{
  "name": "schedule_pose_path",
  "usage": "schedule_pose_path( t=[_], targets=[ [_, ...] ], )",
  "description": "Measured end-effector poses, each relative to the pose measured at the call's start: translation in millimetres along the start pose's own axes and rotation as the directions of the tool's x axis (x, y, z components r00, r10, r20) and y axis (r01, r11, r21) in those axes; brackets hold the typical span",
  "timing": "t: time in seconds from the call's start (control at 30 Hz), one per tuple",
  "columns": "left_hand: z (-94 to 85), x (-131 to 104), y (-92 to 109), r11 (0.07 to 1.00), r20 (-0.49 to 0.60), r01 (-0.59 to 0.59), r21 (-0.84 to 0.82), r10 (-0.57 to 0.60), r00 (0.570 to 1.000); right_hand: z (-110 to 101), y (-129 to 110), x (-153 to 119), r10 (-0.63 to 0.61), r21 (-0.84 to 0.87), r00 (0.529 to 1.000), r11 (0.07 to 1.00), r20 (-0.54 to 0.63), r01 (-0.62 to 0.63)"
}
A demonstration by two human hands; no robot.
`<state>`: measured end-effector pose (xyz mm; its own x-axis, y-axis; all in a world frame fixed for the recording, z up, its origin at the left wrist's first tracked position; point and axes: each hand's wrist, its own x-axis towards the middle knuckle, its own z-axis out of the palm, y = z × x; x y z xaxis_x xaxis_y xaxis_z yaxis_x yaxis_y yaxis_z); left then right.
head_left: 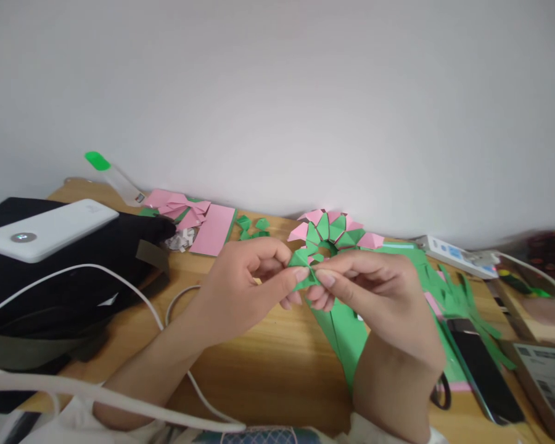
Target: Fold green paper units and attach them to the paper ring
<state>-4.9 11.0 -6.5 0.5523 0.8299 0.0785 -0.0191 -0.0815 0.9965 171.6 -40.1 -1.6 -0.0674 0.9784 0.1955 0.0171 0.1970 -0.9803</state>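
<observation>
Two bare hands, the left hand [254, 283] and the right hand [374, 293], each pinch a small folded green paper piece [300, 266] between thumb and fingers above a wood-grain desk [259, 370] set against a plain pale gray wall [277, 105]. Near the wall, just beyond the fingers, lies a ring of folded pink and green paper units [337, 228], with small green paper pieces [253, 227] to its left. Farther left, loose pink folded pieces [178, 206] lie beside a pink paper rectangle [214, 229], crumpled paper [181, 239] and a translucent tube with a green cap [97, 161] that leans toward the wall. At the desk's left side, a white power bank [50, 229], its small round display lit, rests on a black fabric bag [74, 277], while a white cable [120, 280] loops across the bag and the wood. On the right, green paper sheets [346, 336] spread beneath and beyond the right forearm, next to green paper strips [465, 299] and a dark-screened smartphone [483, 370] lying face up. A white power strip [457, 256] with a plug in its end sits along the wall side, and a box with a printed label [548, 379] occupies the lower right edge.
</observation>
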Motion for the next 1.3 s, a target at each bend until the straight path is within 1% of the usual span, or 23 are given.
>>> schedule_pose_path(
  t=[0.27,0.4,0.53,0.6,0.7,0.83,0.93,1.1,1.2,1.3],
  targets=[
    [2.8,-1.3,-1.1,0.998,-0.032,-0.048,0.039,0.049,0.998,-0.3,2.3,1.9,0.014,-0.013,1.0,1.0,0.001,-0.014],
    [3.9,-1.5,1.0,0.997,-0.036,-0.057,0.058,0.059,0.998,0.9,2.7,1.0,-0.003,-0.091,1.0,0.996,-0.021,0.001],
    [3.0,-2.4,1.7,0.999,-0.009,-0.032,0.011,0.032,0.999,1.2,2.6,-0.2,-0.031,-0.144,0.999,0.989,-0.034,0.026],
    [2.3,-2.9,1.6,0.999,0.005,-0.028,-0.016,0.028,1.0,1.4,2.7,-0.2,-0.036,-0.132,0.998,0.991,-0.043,0.03],
    [2.0,-3.3,1.4,0.998,-0.007,-0.051,-0.026,0.051,0.999,2.7,2.9,0.6,-0.025,-0.085,0.998,0.996,-0.052,0.021],
    [2.9,-3.4,1.0,0.997,-0.034,-0.074,0.007,0.074,0.997,5.5,3.3,1.9,0.005,-0.035,0.999,0.999,-0.054,-0.007],
    [4.0,-3.6,0.3,0.994,-0.051,-0.09,0.061,0.094,0.994,7.3,5.4,2.0,0.007,-0.04,0.998,0.999,-0.055,-0.009],
    [4.8,-4.3,-0.3,0.986,-0.081,-0.093,0.139,0.105,0.991,11.0,10.1,-0.2,-0.033,-0.111,0.995,0.994,-0.095,0.022],
    [2.5,-3.8,0.5,0.98,-0.068,-0.105,0.167,0.118,0.991,12.9,9.4,-2.3,-0.084,-0.194,0.988,0.979,-0.131,0.058],
    [-1.3,-2.2,1.3,0.955,-0.049,-0.142,0.261,0.16,0.986,12.5,6.0,-3.8,-0.146,-0.302,0.981,0.948,-0.124,0.103]
  ],
)
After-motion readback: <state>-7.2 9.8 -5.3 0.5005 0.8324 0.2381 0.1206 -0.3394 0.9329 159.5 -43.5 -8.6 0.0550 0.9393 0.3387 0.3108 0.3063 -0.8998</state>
